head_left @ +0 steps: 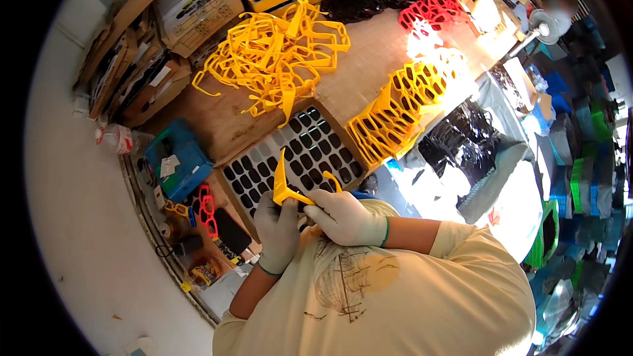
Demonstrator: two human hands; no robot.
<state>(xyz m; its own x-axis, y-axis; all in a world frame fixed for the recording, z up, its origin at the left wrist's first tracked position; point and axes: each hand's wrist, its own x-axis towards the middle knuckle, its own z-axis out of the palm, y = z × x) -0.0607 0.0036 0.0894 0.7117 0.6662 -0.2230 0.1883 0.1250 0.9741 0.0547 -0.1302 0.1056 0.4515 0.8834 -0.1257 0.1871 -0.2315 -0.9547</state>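
Note:
Both my hands wear pale gloves and meet in front of my chest. They grip a yellow glasses frame [281,184], one temple pointing up and the other curving out on the right. My left hand [275,227] closes on its left end. My right hand [346,219] pinches the other side. Dark lens material shows between the hands, but my fingers hide most of it. Just beyond lies a shallow cardboard tray [353,137] holding rows of dark lenses [315,153]; some pale slots stand at its upper left.
A heap of yellow frames [277,53] lies behind the tray. To its right stand rows of yellow glasses with dark lenses [395,109], then red glasses [432,13]. A blue case [178,158], a phone [232,231] and red frames [207,211] are at left; a fan [547,25] stands far right.

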